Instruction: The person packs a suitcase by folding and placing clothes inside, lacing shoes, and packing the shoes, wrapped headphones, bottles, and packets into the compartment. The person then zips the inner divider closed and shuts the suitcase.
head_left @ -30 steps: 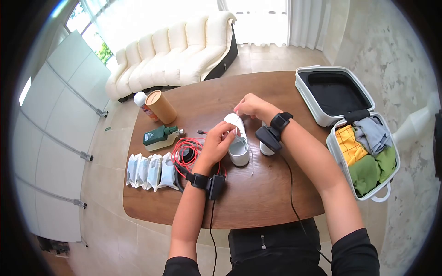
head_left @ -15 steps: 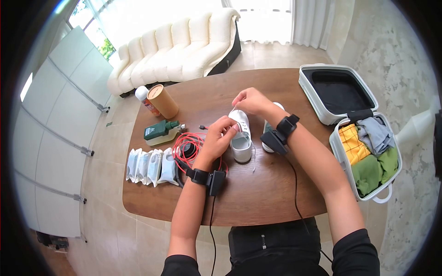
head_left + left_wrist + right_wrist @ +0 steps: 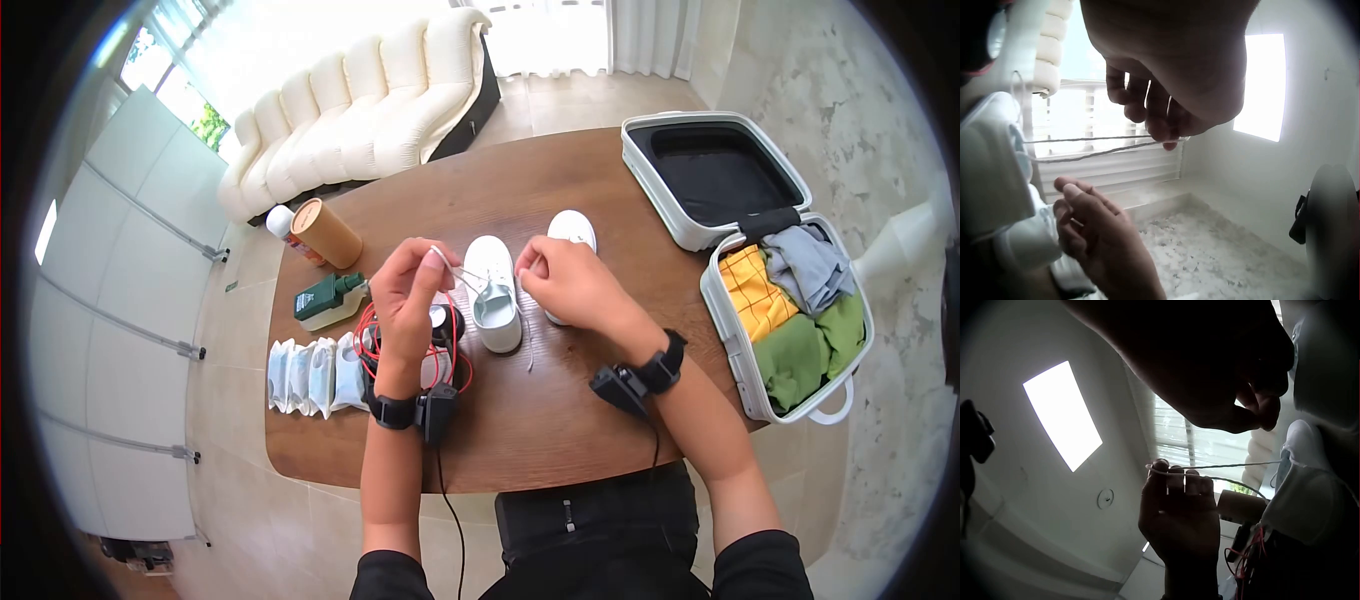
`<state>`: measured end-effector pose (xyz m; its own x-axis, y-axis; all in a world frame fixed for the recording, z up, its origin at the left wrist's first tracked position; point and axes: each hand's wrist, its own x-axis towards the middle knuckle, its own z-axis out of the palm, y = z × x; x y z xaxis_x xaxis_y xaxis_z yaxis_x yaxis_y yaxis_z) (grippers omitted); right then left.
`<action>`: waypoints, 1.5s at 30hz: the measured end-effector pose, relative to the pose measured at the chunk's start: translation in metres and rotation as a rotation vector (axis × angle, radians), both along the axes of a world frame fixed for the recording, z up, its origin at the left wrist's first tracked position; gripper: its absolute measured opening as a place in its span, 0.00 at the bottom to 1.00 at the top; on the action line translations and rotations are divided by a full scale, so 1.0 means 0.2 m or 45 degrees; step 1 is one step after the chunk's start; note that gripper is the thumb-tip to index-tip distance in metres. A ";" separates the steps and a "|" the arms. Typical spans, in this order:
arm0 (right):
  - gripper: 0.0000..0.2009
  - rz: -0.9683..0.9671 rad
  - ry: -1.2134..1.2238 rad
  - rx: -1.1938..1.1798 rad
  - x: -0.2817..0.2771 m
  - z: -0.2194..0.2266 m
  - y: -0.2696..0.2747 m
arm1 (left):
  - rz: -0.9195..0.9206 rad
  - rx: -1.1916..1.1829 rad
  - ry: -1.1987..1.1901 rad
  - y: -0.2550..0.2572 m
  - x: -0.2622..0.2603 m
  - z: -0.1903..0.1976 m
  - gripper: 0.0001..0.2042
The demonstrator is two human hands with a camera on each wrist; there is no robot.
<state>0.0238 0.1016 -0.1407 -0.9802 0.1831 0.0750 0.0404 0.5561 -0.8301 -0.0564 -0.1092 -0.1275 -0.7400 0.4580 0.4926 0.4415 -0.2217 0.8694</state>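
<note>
Currently, in the head view, my left hand pinches the shoelace beside the white sneaker on the worktop. Left wrist: my right hand has loosely bent fingers. Right wrist: I see the shoelace run as two strands.

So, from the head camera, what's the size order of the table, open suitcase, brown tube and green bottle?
1. Table
2. Open suitcase
3. Brown tube and green bottle: too alike here to rank.

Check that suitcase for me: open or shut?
Open: the suitcase has its lid laid back, dark inside showing, and clothes exposed in the other half.
</note>
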 end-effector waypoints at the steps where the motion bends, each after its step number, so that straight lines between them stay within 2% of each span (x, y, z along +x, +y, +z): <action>1: 0.10 -0.032 0.035 -0.015 0.04 0.00 0.00 | 0.002 0.010 0.015 0.00 0.00 0.03 0.09; 6: 0.06 -0.288 0.243 -0.207 0.25 0.02 0.02 | -0.036 -0.100 0.077 0.05 0.07 0.19 0.10; 8: 0.06 -0.311 0.289 -0.194 0.31 -0.01 0.03 | 0.017 -0.121 0.104 0.07 0.10 0.24 0.10; 11: 0.05 -0.021 0.201 -0.366 0.35 -0.07 0.03 | 0.082 -0.068 0.162 0.07 0.09 0.31 0.10; 12: 0.05 -0.031 0.201 -0.372 0.34 -0.09 0.03 | 0.106 -0.035 0.205 0.08 0.09 0.34 0.10; 14: 0.04 0.175 0.123 -0.717 0.32 -0.16 0.04 | 0.153 -0.057 0.209 0.11 0.11 0.41 0.10; 15: 0.04 0.207 0.100 -1.024 0.31 -0.19 0.04 | 0.224 -0.089 0.283 0.11 0.11 0.44 0.10; 16: 0.04 0.192 0.097 -1.032 0.32 -0.19 0.04 | 0.296 -0.118 0.358 0.12 0.11 0.45 0.11; 18: 0.04 0.183 0.051 -1.180 0.35 -0.19 0.07 | 0.271 -0.077 0.359 0.13 0.11 0.45 0.10; 21: 0.03 0.176 0.062 -1.201 0.34 -0.23 0.06 | 0.182 0.053 0.256 0.10 0.09 0.44 0.11; 27: 0.03 0.205 0.013 -1.110 0.33 -0.28 0.01 | 0.278 0.021 0.433 0.02 0.09 0.46 0.10; 30: 0.03 0.213 -0.005 -1.066 0.34 -0.27 0.00 | 0.312 0.179 0.328 0.03 0.12 0.48 0.11; 38: 0.03 0.217 -0.040 -1.006 0.34 -0.27 -0.01 | 0.310 0.163 0.415 -0.04 0.13 0.52 0.15; 40: 0.04 0.223 -0.052 -1.001 0.34 -0.27 -0.01 | 0.218 0.082 0.419 -0.08 0.14 0.54 0.11; 44: 0.06 0.182 -0.035 -0.822 0.35 -0.28 -0.03 | 0.223 0.216 0.339 -0.09 0.08 0.52 0.11; 45: 0.06 0.169 -0.033 -0.739 0.35 -0.27 -0.04 | 0.334 0.169 0.305 -0.08 0.07 0.52 0.11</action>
